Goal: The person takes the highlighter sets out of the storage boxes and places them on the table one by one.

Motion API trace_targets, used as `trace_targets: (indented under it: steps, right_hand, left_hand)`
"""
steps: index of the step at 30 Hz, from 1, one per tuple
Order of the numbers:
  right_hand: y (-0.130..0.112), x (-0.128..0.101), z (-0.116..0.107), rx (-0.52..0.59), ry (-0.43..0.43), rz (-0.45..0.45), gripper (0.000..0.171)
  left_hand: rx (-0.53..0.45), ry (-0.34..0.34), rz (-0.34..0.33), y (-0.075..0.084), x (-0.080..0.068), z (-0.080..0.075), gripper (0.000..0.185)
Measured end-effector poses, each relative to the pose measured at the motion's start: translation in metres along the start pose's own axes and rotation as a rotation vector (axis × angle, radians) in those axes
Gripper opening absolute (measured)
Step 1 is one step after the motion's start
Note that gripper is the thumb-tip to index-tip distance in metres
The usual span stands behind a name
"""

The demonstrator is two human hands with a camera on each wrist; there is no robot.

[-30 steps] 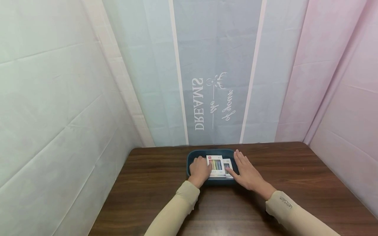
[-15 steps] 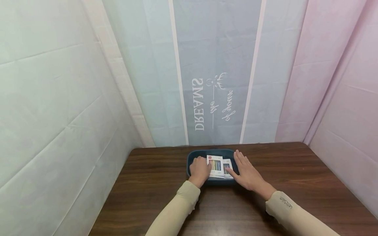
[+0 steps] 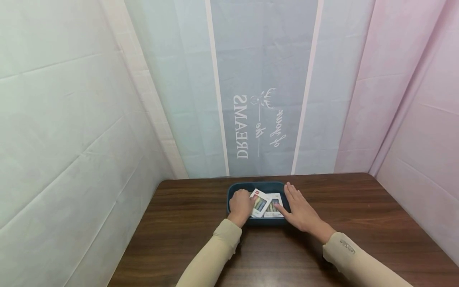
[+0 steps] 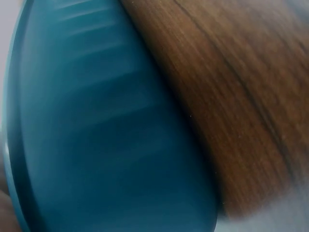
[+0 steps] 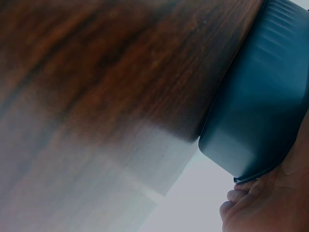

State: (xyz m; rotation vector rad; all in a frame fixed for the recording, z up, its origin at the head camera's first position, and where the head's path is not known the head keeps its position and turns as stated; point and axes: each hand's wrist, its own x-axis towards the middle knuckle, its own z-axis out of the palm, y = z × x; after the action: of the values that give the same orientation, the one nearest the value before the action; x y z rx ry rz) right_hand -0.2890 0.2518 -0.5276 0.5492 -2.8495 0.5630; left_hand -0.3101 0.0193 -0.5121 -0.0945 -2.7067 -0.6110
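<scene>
In the head view, two white packs of coloured pens sit inside a dark teal tray [image 3: 232,190] at the far middle of the brown tabletop [image 3: 358,223]. The left pack [image 3: 259,203] now lies turned at a slant, its far end tipped toward the left, where half a second ago it lay square to the tray; the right pack [image 3: 274,209] has slewed with it and sits partly under or against its edge. The left hand [image 3: 241,206] rests in the left half of the tray with its fingers curled and its knuckles up, touching the near left corner of the left pack; whether it pinches the pack or only nudges it cannot be told. The right hand [image 3: 300,211] has stayed put, its fingers straight and slightly spread, lying flat over the tray's right rim, with the thumb near the right pack. Judging from this, the left hand has begun to work the left pack loose while the right hand steadies the tray. Both wrist views show only the tray's outer wall and wood grain.
</scene>
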Motion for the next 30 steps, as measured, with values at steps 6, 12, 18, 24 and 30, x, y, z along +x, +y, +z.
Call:
trace_targets:
  steps: [6, 12, 18, 24, 30]
  right_hand:
    - [0.000, 0.000, 0.000, 0.002, 0.003, -0.003, 0.097]
    - [0.001, -0.001, 0.001, -0.006, 0.008, -0.012, 0.098]
    - [0.001, -0.001, 0.001, -0.007, 0.003, -0.005, 0.099]
    - [0.000, 0.001, 0.001, -0.008, -0.006, 0.005, 0.098]
    - [0.000, 0.001, 0.000, -0.006, -0.004, 0.005, 0.098]
  left_hand:
    - [-0.068, -0.026, 0.009, -0.003, 0.001, -0.002, 0.028]
    - [-0.130, -0.079, 0.002, -0.005, 0.002, -0.007, 0.021]
    - [-0.171, -0.129, -0.007, -0.008, 0.002, -0.015, 0.026]
    - [-0.232, -0.181, -0.042, -0.013, 0.005, -0.016, 0.027]
    - [-0.304, -0.197, -0.058, -0.016, 0.007, -0.017, 0.022]
